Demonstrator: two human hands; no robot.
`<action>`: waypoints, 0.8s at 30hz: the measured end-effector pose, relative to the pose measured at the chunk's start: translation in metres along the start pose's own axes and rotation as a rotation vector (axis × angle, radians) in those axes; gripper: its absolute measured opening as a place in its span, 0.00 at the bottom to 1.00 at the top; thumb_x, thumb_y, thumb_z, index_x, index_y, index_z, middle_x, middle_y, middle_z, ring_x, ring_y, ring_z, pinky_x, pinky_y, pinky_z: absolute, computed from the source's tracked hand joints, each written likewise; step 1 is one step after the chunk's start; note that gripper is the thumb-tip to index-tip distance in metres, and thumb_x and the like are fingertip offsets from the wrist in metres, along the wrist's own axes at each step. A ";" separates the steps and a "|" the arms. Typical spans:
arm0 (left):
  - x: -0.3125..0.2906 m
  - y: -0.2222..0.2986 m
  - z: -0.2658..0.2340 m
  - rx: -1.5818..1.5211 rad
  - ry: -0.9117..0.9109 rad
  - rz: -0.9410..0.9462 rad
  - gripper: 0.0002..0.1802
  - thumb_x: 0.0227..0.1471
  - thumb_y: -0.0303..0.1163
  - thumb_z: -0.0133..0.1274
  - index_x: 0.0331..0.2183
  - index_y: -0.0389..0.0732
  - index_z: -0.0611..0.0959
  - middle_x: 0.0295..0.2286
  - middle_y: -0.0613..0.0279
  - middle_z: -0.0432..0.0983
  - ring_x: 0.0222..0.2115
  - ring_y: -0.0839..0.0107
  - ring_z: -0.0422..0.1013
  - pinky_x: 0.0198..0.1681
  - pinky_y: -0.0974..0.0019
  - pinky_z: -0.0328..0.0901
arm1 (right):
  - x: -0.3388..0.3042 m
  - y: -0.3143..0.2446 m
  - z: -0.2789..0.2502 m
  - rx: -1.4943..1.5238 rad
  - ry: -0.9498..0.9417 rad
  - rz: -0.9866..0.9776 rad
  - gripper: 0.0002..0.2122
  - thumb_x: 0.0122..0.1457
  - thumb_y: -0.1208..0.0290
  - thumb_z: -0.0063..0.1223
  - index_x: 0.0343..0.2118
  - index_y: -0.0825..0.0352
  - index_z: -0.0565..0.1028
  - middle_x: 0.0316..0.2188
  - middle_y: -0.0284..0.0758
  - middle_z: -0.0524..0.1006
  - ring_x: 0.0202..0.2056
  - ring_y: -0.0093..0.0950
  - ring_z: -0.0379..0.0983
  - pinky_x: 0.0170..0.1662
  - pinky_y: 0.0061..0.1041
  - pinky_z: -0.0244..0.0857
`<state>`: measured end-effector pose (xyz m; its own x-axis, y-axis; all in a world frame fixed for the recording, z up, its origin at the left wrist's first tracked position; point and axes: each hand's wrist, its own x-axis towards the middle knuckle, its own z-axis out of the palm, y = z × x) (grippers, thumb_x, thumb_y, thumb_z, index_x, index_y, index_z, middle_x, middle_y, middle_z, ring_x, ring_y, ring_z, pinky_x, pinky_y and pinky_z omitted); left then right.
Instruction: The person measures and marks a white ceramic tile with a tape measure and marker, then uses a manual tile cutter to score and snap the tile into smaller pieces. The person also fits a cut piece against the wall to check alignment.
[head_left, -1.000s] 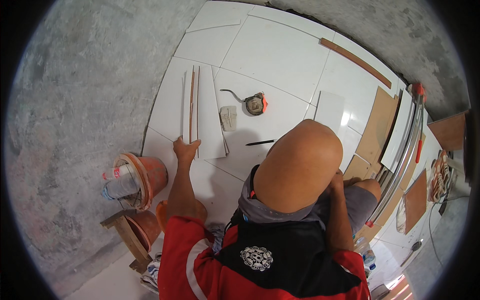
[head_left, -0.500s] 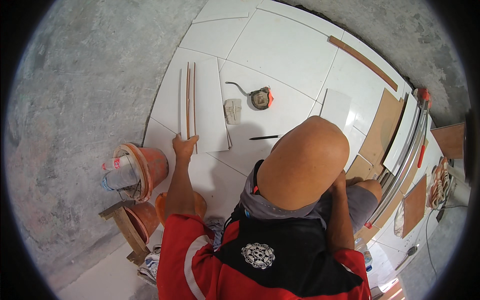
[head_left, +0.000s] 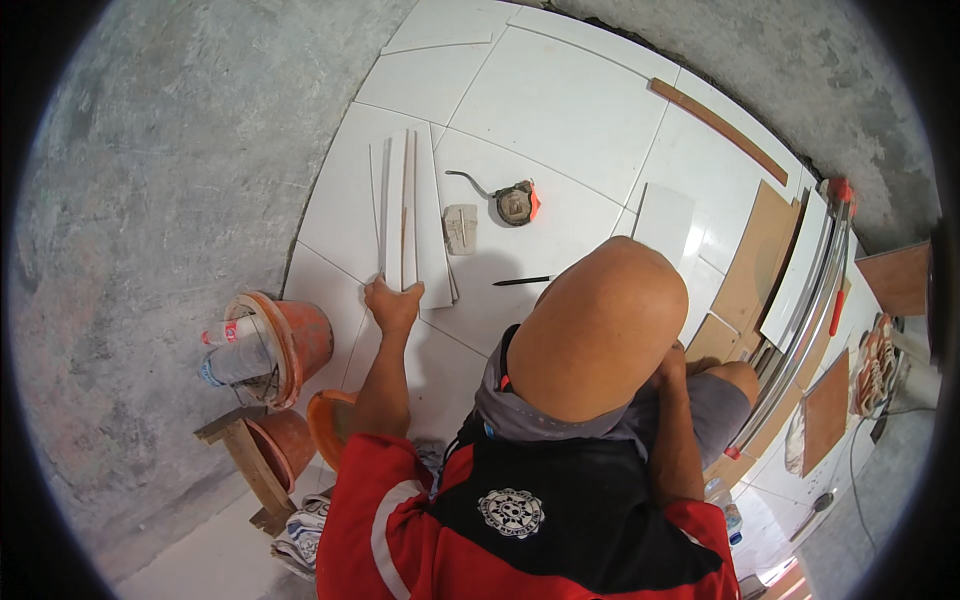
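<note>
My left hand (head_left: 395,305) is closed on the near ends of several narrow white tile strips (head_left: 393,215), with fingers at the left side and the thumb at the right. Brownish edges show between the strips. Under and beside them lies a wider white tile piece (head_left: 432,250). A thin sliver (head_left: 374,190) stands apart on the left. To the right are a small grey block (head_left: 461,230) with a thin stick on it, a tape measure (head_left: 517,203) with its tongue partly out, and a black pencil (head_left: 522,281). My right hand (head_left: 672,362) is beside my raised knee, its fingers mostly hidden.
At left, by the grey wall, stand an orange bucket (head_left: 305,345) with plastic bottles, another orange pot (head_left: 285,445) and a wooden piece (head_left: 245,465). At right lie a tile cutter's metal rails (head_left: 815,290), cardboard (head_left: 755,240) and a brown strip (head_left: 720,130).
My left hand has moved slightly right, shifting the strips rightward over the wider tile. The strips have tilted and spread, leaving a sliver at the left. My right hand stays by the knee.
</note>
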<state>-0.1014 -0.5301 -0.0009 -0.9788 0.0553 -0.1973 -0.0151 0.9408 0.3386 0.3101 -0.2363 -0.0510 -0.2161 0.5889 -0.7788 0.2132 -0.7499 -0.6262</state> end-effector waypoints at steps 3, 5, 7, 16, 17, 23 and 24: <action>-0.018 0.013 0.005 0.041 0.018 0.021 0.48 0.34 0.43 0.69 0.54 0.26 0.72 0.51 0.41 0.67 0.55 0.46 0.62 0.61 0.52 0.60 | 0.001 0.000 -0.001 -0.024 -0.001 0.003 0.07 0.63 0.70 0.51 0.28 0.61 0.72 0.17 0.24 0.69 0.14 0.16 0.61 0.17 0.19 0.55; -0.026 0.015 0.011 0.063 0.038 0.047 0.48 0.34 0.43 0.69 0.54 0.26 0.72 0.50 0.43 0.67 0.54 0.46 0.62 0.60 0.51 0.61 | -0.001 0.000 0.003 -0.020 -0.005 -0.002 0.07 0.63 0.69 0.51 0.28 0.62 0.72 0.17 0.24 0.69 0.14 0.17 0.61 0.17 0.19 0.55; -0.035 0.021 0.017 0.031 0.051 0.071 0.48 0.32 0.44 0.70 0.52 0.24 0.73 0.48 0.39 0.68 0.53 0.44 0.63 0.60 0.50 0.60 | 0.002 0.000 0.000 -0.011 -0.033 -0.008 0.07 0.63 0.69 0.51 0.28 0.62 0.72 0.17 0.24 0.68 0.14 0.16 0.61 0.17 0.19 0.54; -0.068 0.042 0.042 0.011 0.009 0.251 0.46 0.33 0.42 0.71 0.51 0.26 0.73 0.47 0.38 0.69 0.50 0.42 0.64 0.55 0.48 0.62 | 0.004 0.003 0.000 -0.011 -0.041 -0.014 0.06 0.63 0.69 0.50 0.30 0.62 0.73 0.17 0.23 0.69 0.14 0.16 0.60 0.17 0.19 0.53; -0.072 0.045 0.045 0.015 0.040 0.304 0.45 0.33 0.41 0.71 0.51 0.25 0.73 0.45 0.39 0.70 0.49 0.42 0.65 0.54 0.48 0.62 | 0.005 0.003 -0.001 -0.010 -0.042 -0.014 0.05 0.63 0.69 0.50 0.30 0.63 0.73 0.17 0.23 0.69 0.14 0.16 0.61 0.17 0.18 0.54; -0.088 0.071 0.065 -0.044 -0.047 0.301 0.46 0.34 0.44 0.68 0.52 0.27 0.73 0.46 0.41 0.68 0.50 0.43 0.63 0.55 0.47 0.61 | 0.004 0.002 -0.001 -0.012 -0.054 -0.013 0.05 0.63 0.69 0.51 0.32 0.63 0.74 0.19 0.24 0.71 0.15 0.16 0.63 0.18 0.19 0.57; -0.090 0.077 0.068 -0.046 -0.071 0.286 0.46 0.34 0.45 0.67 0.52 0.27 0.72 0.47 0.41 0.68 0.50 0.43 0.63 0.56 0.47 0.60 | 0.004 0.003 -0.001 -0.005 -0.046 -0.016 0.05 0.63 0.69 0.51 0.32 0.63 0.74 0.19 0.24 0.71 0.16 0.16 0.64 0.19 0.19 0.57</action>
<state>-0.0002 -0.4399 -0.0193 -0.9278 0.3409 -0.1515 0.2485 0.8677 0.4304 0.3112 -0.2361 -0.0559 -0.2630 0.5861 -0.7664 0.2139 -0.7392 -0.6387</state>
